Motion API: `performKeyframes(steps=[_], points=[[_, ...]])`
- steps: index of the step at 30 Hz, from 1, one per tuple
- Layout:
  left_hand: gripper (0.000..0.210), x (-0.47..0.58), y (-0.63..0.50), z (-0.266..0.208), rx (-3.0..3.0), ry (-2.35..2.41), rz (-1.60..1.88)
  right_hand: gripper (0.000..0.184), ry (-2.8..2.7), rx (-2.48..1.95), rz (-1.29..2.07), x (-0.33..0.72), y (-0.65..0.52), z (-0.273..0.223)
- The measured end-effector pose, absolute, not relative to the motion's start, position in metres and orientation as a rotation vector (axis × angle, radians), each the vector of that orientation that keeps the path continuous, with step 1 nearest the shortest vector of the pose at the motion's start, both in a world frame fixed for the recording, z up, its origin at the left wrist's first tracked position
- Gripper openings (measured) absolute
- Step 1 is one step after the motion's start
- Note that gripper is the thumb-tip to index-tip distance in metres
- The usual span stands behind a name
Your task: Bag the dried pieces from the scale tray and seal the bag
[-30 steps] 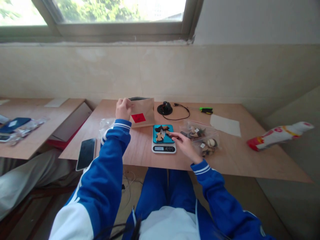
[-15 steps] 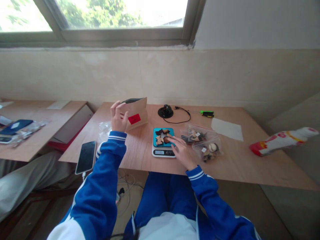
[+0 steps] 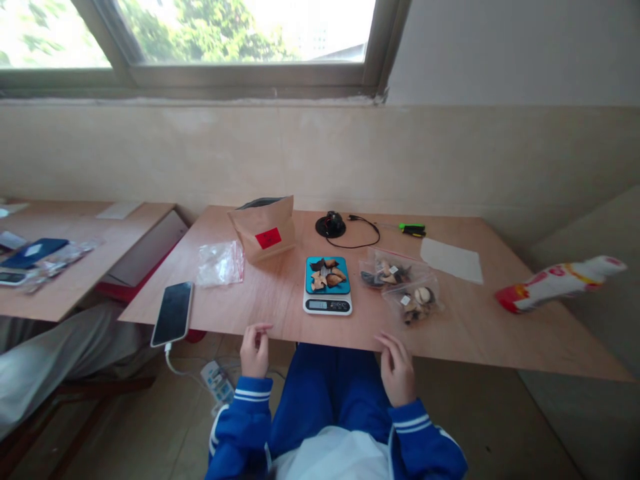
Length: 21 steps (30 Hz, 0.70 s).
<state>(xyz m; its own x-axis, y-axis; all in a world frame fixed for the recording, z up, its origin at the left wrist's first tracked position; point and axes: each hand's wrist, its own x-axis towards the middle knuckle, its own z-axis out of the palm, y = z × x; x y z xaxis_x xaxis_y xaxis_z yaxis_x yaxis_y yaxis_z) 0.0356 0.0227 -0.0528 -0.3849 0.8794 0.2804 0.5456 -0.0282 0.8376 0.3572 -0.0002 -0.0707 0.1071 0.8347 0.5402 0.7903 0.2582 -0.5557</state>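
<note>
My left hand [image 3: 255, 350] is at the table's front edge, its fingers loosely bent and holding nothing. On the other side of my lap, my right hand [image 3: 397, 369] also rests at the edge, empty, with fingers apart. Between and beyond them stands a white kitchen scale [image 3: 327, 306] with a blue top; its display is lit but too small to read. Several curled, dried brown-and-black pieces [image 3: 328, 274] lie on it. Behind to the left, a brown paper pouch [image 3: 270, 223] with a red label stands upright, its top open.
Right of the scale lie two clear zip bags [image 3: 411, 300] of similar pieces. Clear empty bags [image 3: 220, 263] and a charging phone [image 3: 173, 313] are at left. Farther back are a black round-based device [image 3: 331, 224], green-black tool [image 3: 413, 229] and paper [image 3: 453, 261]. A red-white bottle [image 3: 560, 285] stands right.
My left hand has drawn back from the paper pouch to the table's front edge. The right hand has left the dried pieces on the scale and pulled back too.
</note>
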Motion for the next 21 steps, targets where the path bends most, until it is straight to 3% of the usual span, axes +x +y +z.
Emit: performKeyframes(steps=[10,21], points=[[0.024,0.019,0.071,-0.042,1.4,2.257,1.169,0.028,-1.701,-1.516,0.127,0.357,0.012,-0.076],[0.054,-0.043,0.198,-0.003,1.197,2.72,0.783,0.026,-1.704,-1.525,0.155,0.36,0.02,-0.072]])
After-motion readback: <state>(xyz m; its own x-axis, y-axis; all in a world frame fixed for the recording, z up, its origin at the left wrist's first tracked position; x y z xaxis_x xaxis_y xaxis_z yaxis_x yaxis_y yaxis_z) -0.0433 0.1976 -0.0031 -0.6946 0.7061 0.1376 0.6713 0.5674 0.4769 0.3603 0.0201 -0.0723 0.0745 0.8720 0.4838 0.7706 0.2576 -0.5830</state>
